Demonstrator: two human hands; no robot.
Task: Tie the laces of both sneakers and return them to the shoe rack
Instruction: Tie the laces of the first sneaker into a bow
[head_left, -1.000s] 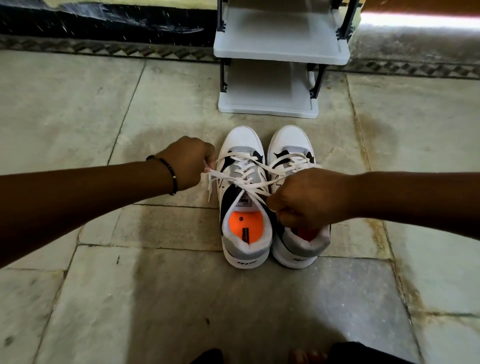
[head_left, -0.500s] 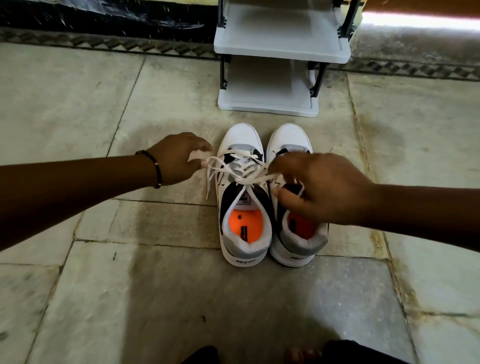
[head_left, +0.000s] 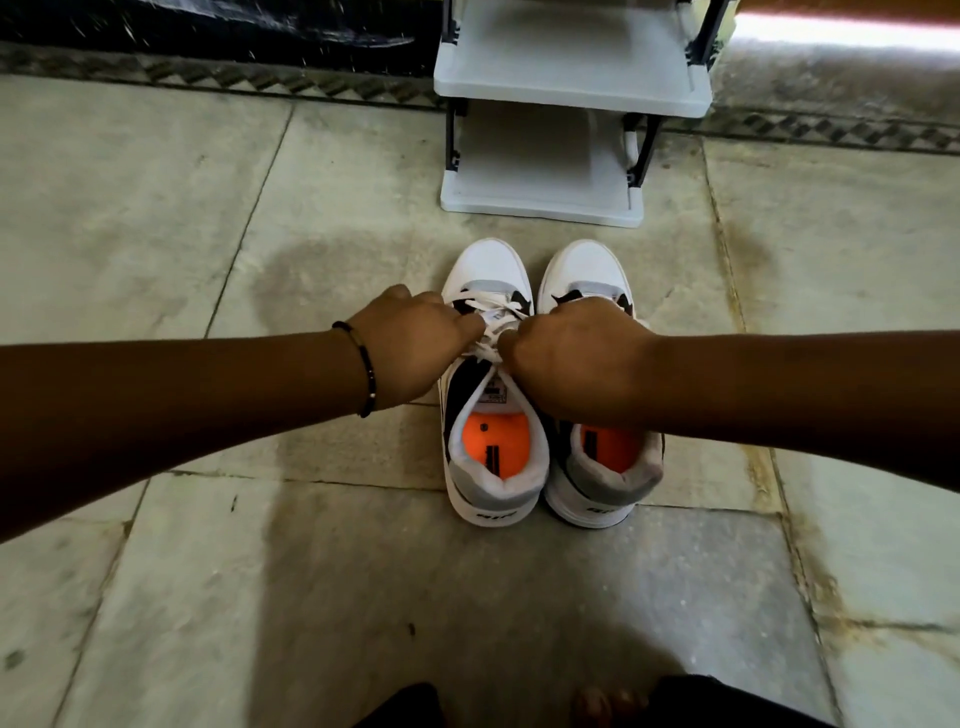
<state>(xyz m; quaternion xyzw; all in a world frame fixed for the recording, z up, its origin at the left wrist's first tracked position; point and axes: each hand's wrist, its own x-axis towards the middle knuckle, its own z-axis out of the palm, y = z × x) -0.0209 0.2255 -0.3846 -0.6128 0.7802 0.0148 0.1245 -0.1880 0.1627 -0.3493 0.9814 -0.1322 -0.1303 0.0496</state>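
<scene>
Stone tile floor (head_left: 208, 597), grey two-tier shoe rack (head_left: 566, 78) at the far wall, pair of white sneakers (head_left: 491, 270) side by side just before it, left hand (head_left: 415, 351) and right hand (head_left: 576, 358) meeting over the left sneaker, fingers pinched closed on its white laces (head_left: 493, 332), black bead bracelet (head_left: 363, 366) on the left wrist

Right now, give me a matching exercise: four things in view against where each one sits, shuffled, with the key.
Things:
1. left sneaker
2. right sneaker
3. shoe rack
4. beaded bracelet

Places:
A. standing against the wall, past the toes
B. on the left wrist
C. on the floor, laces pinched by both the left hand and the right hand
D. on the floor, partly under the right forearm

Pairs: 1-C, 2-D, 3-A, 4-B
</scene>
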